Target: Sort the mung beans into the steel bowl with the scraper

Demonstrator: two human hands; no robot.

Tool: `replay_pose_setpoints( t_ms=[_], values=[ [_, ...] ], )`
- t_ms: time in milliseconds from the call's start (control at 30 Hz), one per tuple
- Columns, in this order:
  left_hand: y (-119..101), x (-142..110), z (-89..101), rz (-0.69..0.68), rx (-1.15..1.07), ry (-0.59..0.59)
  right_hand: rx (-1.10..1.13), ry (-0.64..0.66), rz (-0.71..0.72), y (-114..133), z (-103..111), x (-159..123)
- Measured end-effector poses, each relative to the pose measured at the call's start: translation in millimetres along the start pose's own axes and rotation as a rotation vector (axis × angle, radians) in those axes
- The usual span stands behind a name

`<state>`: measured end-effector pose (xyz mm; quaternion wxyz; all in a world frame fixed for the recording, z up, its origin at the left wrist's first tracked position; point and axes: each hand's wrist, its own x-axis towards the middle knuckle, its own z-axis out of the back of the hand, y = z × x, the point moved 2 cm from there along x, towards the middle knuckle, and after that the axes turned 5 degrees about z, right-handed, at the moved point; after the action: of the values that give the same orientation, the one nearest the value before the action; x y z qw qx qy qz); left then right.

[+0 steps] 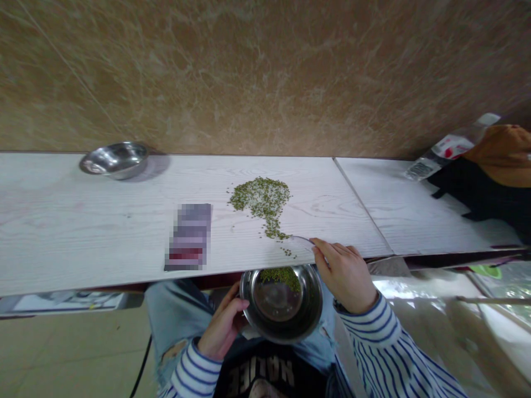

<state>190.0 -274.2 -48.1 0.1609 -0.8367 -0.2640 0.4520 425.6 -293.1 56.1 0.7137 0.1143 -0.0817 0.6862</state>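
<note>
My left hand [228,320] grips the left rim of a steel bowl [282,331], its thumb over the edge. The bowl sits at the table's front edge, above my lap, with small green beans [282,276] gathered along its far inside. In my right hand [344,271] is the handle of a thin, shiny spoon [302,239], pinched between thumb and fingers. The spoon's far end touches the near tail of a spread patch of green beans [265,199] on the white tabletop [83,232]. A few loose beans lie between that tail and the bowl.
A second steel bowl [116,160] stands at the back left. A phone [191,232], partly blurred out, lies left of the beans. A plastic bottle [452,146] leans beside a dark and brown bag or cloth [489,182] at the right. Behind the table rises a brown marbled wall [249,77].
</note>
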Motion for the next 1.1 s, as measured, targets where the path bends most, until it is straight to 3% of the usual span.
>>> replay_pose_setpoints(
  t_ms=[433, 933, 1100],
  values=[
    [-0.2, -0.7, 0.9, -0.006, 0.005, 0.023, 0.033, 0.022, 0.026, 4.8, 3.0, 1.6],
    [-4.2, -3.9, -3.5, -0.003, -0.003, -0.061, 0.038, 0.032, 0.079, 9.1, -1.0, 9.6],
    [-4.1, -2.6, -2.8, -0.007, -0.012, -0.038, 0.066, 0.021, 0.088, 8.1, -0.3, 8.4]
  ],
)
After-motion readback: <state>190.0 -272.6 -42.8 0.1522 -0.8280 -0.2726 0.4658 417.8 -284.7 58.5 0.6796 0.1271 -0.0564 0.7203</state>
